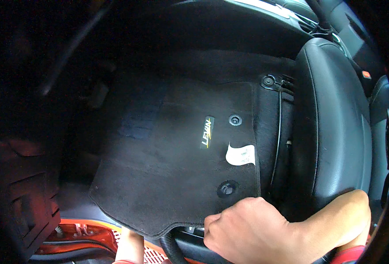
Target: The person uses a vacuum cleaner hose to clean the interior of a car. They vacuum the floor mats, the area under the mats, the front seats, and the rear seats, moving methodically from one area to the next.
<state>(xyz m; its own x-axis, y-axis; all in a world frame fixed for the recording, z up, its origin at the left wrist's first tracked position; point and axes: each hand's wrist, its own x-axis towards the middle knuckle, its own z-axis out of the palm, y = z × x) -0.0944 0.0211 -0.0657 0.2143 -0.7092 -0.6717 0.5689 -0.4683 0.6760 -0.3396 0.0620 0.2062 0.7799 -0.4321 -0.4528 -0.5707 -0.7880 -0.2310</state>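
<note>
A dark carpet car floor mat [178, 158] with a "Levin" badge [207, 132] lies across the footwell. My right hand [244, 227] is closed around its near corner, beside the seat. My left forearm reaches in from the bottom edge, and the left hand [130, 242] passes under the mat's near edge, so its fingers are hidden. Two round fasteners, one grey [235, 120] and one black [227, 189], sit near the seat-side edge. Between them a white label [242, 155] with writing sticks up from the mat.
A black leather seat [339, 125] stands at the right, with a metal seat rail mount [269, 81] at its base. The open door's inner panel [26, 194] is at the left. Along the bottom run the orange door sill [88, 224] and a black corrugated hose [172, 247].
</note>
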